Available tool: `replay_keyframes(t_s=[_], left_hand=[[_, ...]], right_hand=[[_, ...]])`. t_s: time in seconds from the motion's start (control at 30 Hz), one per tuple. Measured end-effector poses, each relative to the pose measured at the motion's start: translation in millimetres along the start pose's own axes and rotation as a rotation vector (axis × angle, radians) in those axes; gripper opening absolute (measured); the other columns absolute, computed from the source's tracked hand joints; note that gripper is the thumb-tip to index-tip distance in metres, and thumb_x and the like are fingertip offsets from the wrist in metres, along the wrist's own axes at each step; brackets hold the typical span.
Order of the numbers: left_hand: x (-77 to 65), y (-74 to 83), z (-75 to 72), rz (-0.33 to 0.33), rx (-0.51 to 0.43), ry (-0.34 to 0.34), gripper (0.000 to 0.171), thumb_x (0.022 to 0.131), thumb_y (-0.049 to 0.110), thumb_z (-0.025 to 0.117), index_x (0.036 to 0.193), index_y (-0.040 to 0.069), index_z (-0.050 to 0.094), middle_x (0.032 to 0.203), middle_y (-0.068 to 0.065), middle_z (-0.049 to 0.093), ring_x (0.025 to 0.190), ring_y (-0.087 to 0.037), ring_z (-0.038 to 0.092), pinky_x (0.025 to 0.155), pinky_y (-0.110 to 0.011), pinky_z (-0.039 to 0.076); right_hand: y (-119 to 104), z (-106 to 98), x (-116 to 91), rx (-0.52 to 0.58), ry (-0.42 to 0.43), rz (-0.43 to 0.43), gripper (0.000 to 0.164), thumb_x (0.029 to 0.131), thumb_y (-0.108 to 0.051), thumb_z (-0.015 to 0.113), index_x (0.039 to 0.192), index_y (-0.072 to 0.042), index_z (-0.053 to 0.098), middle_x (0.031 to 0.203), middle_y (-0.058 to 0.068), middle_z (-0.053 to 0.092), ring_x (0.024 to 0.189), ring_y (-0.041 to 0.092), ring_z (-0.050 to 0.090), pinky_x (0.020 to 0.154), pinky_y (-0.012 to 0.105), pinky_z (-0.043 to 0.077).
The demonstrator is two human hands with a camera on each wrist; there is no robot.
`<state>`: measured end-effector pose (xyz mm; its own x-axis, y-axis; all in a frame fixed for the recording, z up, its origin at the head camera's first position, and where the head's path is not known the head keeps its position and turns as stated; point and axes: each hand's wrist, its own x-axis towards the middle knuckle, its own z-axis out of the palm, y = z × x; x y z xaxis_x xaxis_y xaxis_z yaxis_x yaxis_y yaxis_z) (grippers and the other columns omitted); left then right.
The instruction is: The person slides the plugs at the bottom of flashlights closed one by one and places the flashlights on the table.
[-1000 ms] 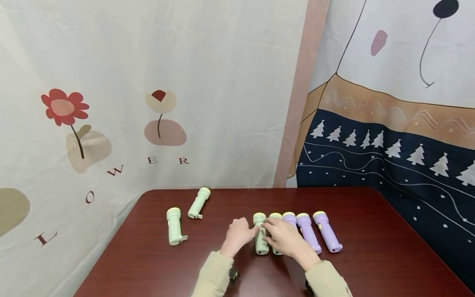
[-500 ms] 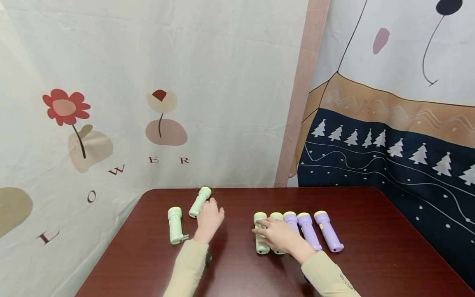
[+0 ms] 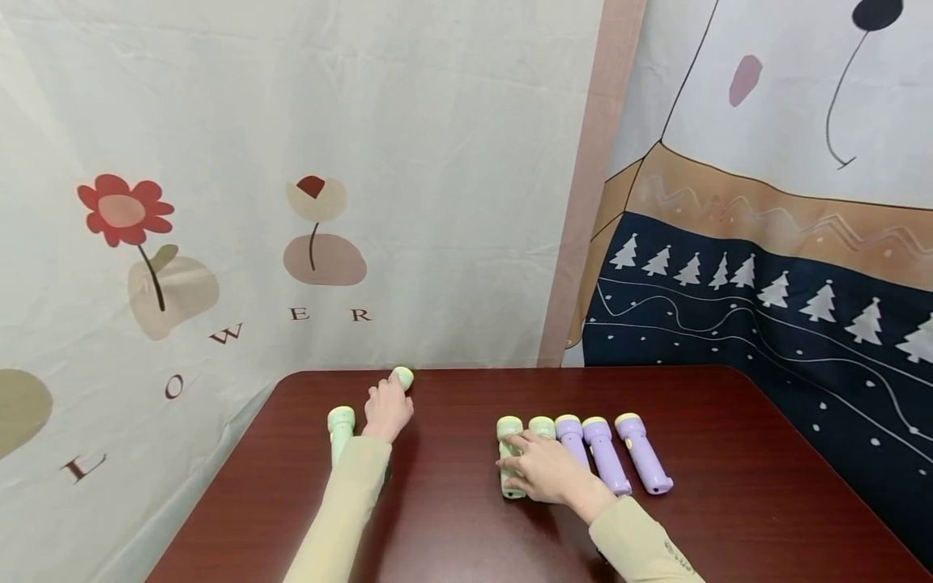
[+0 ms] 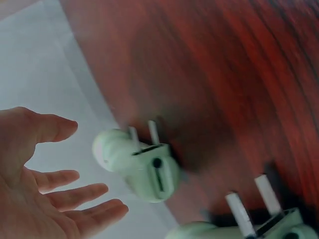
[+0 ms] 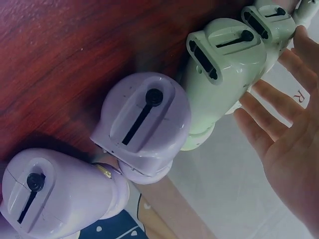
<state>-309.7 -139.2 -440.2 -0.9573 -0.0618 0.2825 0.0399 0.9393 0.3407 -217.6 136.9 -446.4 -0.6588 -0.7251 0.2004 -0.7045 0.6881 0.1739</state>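
Observation:
My left hand (image 3: 389, 410) reaches over the far light-green flashlight (image 3: 402, 376), covering most of it. In the left wrist view the fingers of this hand (image 4: 60, 199) are spread beside that flashlight (image 4: 149, 177), whose two plug prongs stick out. A second light-green flashlight (image 3: 340, 429) lies partly behind the left sleeve. On the right, my right hand (image 3: 550, 470) lies with extended fingers over two light-green flashlights (image 3: 510, 427) side by side. The right wrist view shows its fingers (image 5: 266, 112) against the green bodies (image 5: 229, 84).
Several purple flashlights (image 3: 607, 457) lie right of my right hand, the outermost (image 3: 645, 455) a little apart. The dark red table (image 3: 466, 518) ends at a hanging printed cloth (image 3: 452, 202) at the back.
My left hand has left the right-hand group of flashlights and moved left and away to the far green flashlight. My right hand stays over the two green flashlights.

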Motion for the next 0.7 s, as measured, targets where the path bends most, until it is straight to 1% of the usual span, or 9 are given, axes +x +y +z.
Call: replay_keyframes(t_s=[0.1,0.2,0.3,0.4,0.6,0.7], left_hand=[[5.7,-4.4,5.2,-0.036,0.018,-0.074,0.041,0.087,0.016,0.063,0.116,-0.01,0.05,0.101,-0.03,0.058,0.089,-0.044,0.056,0.071,-0.052,0.051],[10.0,-7.5,9.5,-0.078,0.042,-0.116,0.044,0.089,0.019,0.062,0.119,-0.011,0.049,0.103,-0.03,0.058,0.09,-0.045,0.057,0.072,-0.052,0.051],[13.9,-8.9,11.5,-0.112,0.05,-0.123,0.046,0.089,0.019,0.062,0.119,-0.012,0.048,0.103,-0.031,0.058,0.091,-0.046,0.057,0.072,-0.052,0.051],[18.3,-9.8,11.5,-0.133,0.044,-0.119,0.045,0.088,0.017,0.062,0.119,-0.012,0.047,0.103,-0.032,0.058,0.092,-0.047,0.057,0.07,-0.052,0.05],[25.4,-13.9,9.5,-0.164,0.037,-0.137,0.029,0.086,0.009,0.056,0.106,-0.011,0.05,0.097,-0.032,0.06,0.089,-0.047,0.058,0.064,-0.05,0.049],[26.4,-16.4,9.2,-0.176,0.023,-0.157,0.028,0.085,0.009,0.055,0.104,-0.011,0.051,0.096,-0.031,0.061,0.089,-0.047,0.059,0.065,-0.05,0.05]], right_hand=[[0,0,0,-0.007,-0.001,0.0,0.028,0.089,-0.042,0.061,0.111,-0.027,0.071,0.128,0.004,0.059,0.113,0.02,0.057,0.089,0.033,0.05],[0,1,-1,-0.009,-0.004,-0.001,0.029,0.089,-0.042,0.061,0.112,-0.027,0.07,0.129,0.004,0.059,0.113,0.02,0.057,0.088,0.032,0.05],[0,2,-1,-0.009,-0.004,0.0,0.029,0.089,-0.042,0.061,0.112,-0.028,0.07,0.13,0.004,0.058,0.114,0.02,0.057,0.088,0.033,0.051],[0,2,-2,-0.007,0.002,0.003,0.029,0.089,-0.042,0.061,0.112,-0.028,0.07,0.13,0.004,0.058,0.114,0.02,0.057,0.088,0.033,0.051],[1,2,-1,-0.002,0.009,0.003,0.029,0.089,-0.042,0.061,0.112,-0.027,0.07,0.131,0.005,0.058,0.114,0.021,0.057,0.088,0.033,0.051],[1,2,-2,-0.003,0.005,0.007,0.029,0.089,-0.042,0.061,0.112,-0.027,0.07,0.13,0.005,0.058,0.114,0.021,0.057,0.088,0.033,0.051]])
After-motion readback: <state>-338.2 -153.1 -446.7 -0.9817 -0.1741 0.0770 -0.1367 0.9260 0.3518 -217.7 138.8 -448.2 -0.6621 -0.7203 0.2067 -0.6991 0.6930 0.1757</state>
